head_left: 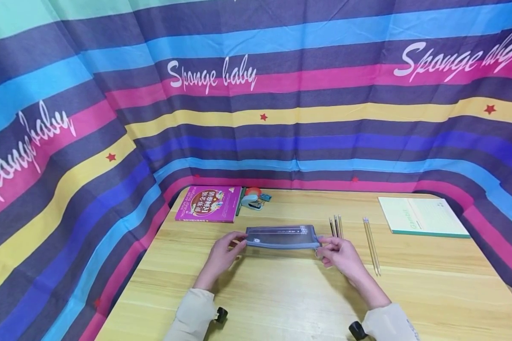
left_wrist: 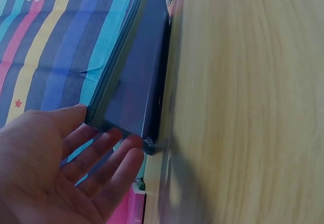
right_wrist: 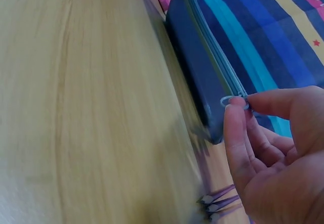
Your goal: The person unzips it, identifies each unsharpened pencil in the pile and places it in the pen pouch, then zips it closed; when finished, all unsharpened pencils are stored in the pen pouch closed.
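The head camera looks forward and down from above the wooden table [head_left: 281, 293], taking in both hands and the striped curtain [head_left: 256, 94] behind. The left wrist camera sits close and low beside the left hand [left_wrist: 55, 168], facing along the blue pencil case [left_wrist: 136, 77]. The right wrist camera, equally near, faces the case's other end past the right hand [right_wrist: 273, 158]. All three views share the pencil case, tabletop and curtain.
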A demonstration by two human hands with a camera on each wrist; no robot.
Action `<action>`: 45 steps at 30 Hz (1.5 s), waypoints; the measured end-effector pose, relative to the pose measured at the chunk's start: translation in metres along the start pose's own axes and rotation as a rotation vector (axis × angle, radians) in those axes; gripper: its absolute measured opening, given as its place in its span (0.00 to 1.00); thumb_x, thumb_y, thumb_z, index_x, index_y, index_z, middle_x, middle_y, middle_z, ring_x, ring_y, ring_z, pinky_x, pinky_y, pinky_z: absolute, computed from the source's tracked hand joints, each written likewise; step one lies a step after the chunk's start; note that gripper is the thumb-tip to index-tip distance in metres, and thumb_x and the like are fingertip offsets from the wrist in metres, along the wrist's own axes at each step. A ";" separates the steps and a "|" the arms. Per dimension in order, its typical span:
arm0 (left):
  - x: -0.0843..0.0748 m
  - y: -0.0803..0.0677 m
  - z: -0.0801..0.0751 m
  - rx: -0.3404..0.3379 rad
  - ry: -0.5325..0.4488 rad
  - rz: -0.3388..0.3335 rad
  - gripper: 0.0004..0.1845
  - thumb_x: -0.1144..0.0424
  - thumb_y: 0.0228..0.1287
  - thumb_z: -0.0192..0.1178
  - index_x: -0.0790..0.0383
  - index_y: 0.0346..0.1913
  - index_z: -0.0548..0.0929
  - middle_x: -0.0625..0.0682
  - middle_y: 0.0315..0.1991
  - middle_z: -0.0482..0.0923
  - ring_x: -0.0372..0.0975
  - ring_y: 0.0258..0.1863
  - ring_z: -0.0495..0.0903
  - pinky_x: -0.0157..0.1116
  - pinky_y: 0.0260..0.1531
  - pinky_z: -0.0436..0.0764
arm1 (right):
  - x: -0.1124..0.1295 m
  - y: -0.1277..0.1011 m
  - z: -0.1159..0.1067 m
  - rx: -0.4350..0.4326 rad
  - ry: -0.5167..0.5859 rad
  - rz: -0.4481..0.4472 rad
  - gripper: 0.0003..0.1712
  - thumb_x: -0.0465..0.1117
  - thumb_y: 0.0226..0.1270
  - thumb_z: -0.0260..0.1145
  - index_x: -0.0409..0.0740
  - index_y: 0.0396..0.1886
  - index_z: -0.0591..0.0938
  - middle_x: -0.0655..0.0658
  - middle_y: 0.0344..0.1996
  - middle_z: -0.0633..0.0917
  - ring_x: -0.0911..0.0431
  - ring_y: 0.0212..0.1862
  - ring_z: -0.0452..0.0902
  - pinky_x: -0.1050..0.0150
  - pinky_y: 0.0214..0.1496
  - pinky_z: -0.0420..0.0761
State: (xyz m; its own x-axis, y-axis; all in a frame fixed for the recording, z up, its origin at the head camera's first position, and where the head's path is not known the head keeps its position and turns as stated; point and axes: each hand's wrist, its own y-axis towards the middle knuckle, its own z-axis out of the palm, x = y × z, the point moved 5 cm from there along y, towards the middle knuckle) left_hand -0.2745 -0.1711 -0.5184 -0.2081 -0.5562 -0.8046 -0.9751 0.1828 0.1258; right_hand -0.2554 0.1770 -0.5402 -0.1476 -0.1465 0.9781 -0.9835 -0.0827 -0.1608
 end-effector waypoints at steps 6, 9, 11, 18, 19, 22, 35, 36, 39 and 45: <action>0.000 0.000 0.001 0.012 -0.014 -0.013 0.20 0.58 0.73 0.63 0.62 0.63 0.82 0.58 0.50 0.85 0.47 0.44 0.86 0.30 0.37 0.88 | -0.002 0.000 0.002 0.018 -0.016 -0.012 0.27 0.32 0.66 0.70 0.25 0.63 0.76 0.36 0.34 0.88 0.49 0.30 0.85 0.57 0.36 0.93; 0.001 0.000 0.002 0.007 0.003 -0.027 0.20 0.59 0.72 0.64 0.61 0.63 0.82 0.58 0.50 0.85 0.46 0.44 0.86 0.32 0.39 0.89 | -0.004 0.001 0.004 0.016 -0.036 -0.005 0.26 0.31 0.66 0.70 0.25 0.62 0.77 0.38 0.33 0.88 0.49 0.30 0.85 0.57 0.36 0.93; 0.003 0.001 0.003 0.007 0.023 -0.037 0.20 0.60 0.71 0.64 0.61 0.63 0.82 0.57 0.50 0.86 0.46 0.44 0.86 0.34 0.41 0.89 | -0.006 0.001 0.006 0.021 -0.043 0.003 0.25 0.30 0.66 0.69 0.25 0.61 0.77 0.37 0.34 0.87 0.49 0.30 0.85 0.57 0.36 0.93; 0.009 0.003 0.007 0.001 0.074 -0.080 0.21 0.64 0.69 0.67 0.60 0.63 0.82 0.57 0.49 0.86 0.44 0.42 0.86 0.35 0.39 0.89 | -0.011 0.000 0.011 0.039 -0.046 0.023 0.25 0.28 0.66 0.67 0.23 0.62 0.75 0.33 0.35 0.88 0.47 0.30 0.85 0.57 0.36 0.93; 0.009 0.003 0.007 -0.001 0.082 -0.078 0.21 0.64 0.69 0.67 0.60 0.64 0.82 0.58 0.49 0.86 0.44 0.42 0.86 0.36 0.39 0.89 | -0.011 0.000 0.012 0.036 -0.043 0.027 0.25 0.28 0.66 0.67 0.23 0.62 0.75 0.33 0.35 0.88 0.47 0.30 0.85 0.57 0.36 0.93; 0.011 0.003 0.007 -0.014 0.098 -0.087 0.22 0.65 0.68 0.67 0.60 0.64 0.82 0.58 0.48 0.87 0.43 0.40 0.86 0.38 0.41 0.90 | -0.012 0.000 0.013 0.033 -0.042 0.035 0.26 0.28 0.66 0.67 0.24 0.62 0.75 0.34 0.35 0.87 0.47 0.30 0.86 0.57 0.35 0.93; 0.015 0.003 0.007 -0.023 0.128 -0.138 0.22 0.65 0.67 0.68 0.60 0.63 0.83 0.56 0.48 0.87 0.40 0.40 0.85 0.41 0.44 0.89 | -0.014 0.001 0.017 0.031 -0.056 0.059 0.26 0.29 0.67 0.67 0.27 0.63 0.75 0.35 0.34 0.86 0.48 0.29 0.85 0.57 0.35 0.93; 0.015 0.003 0.007 -0.022 0.133 -0.139 0.22 0.65 0.67 0.68 0.60 0.63 0.83 0.56 0.47 0.87 0.40 0.39 0.85 0.40 0.44 0.89 | -0.014 0.002 0.017 0.031 -0.058 0.059 0.26 0.29 0.66 0.67 0.27 0.63 0.75 0.35 0.34 0.86 0.48 0.29 0.85 0.58 0.34 0.92; 0.016 0.003 0.007 -0.021 0.130 -0.146 0.22 0.65 0.66 0.69 0.60 0.62 0.83 0.55 0.47 0.87 0.39 0.39 0.84 0.39 0.43 0.88 | -0.014 0.002 0.017 0.027 -0.061 0.060 0.26 0.28 0.66 0.68 0.27 0.63 0.75 0.36 0.35 0.86 0.49 0.29 0.85 0.58 0.34 0.92; 0.016 0.004 0.008 -0.020 0.117 -0.157 0.21 0.65 0.66 0.69 0.60 0.62 0.83 0.54 0.46 0.86 0.38 0.37 0.82 0.36 0.40 0.86 | -0.014 0.002 0.017 0.020 -0.065 0.058 0.26 0.28 0.65 0.67 0.27 0.62 0.76 0.36 0.34 0.87 0.49 0.28 0.85 0.59 0.33 0.92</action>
State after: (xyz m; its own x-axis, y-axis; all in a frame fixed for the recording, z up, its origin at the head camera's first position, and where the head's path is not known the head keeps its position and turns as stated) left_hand -0.2809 -0.1735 -0.5355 -0.0601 -0.6672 -0.7424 -0.9973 0.0711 0.0168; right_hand -0.2539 0.1622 -0.5563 -0.1970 -0.2151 0.9565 -0.9710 -0.0920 -0.2207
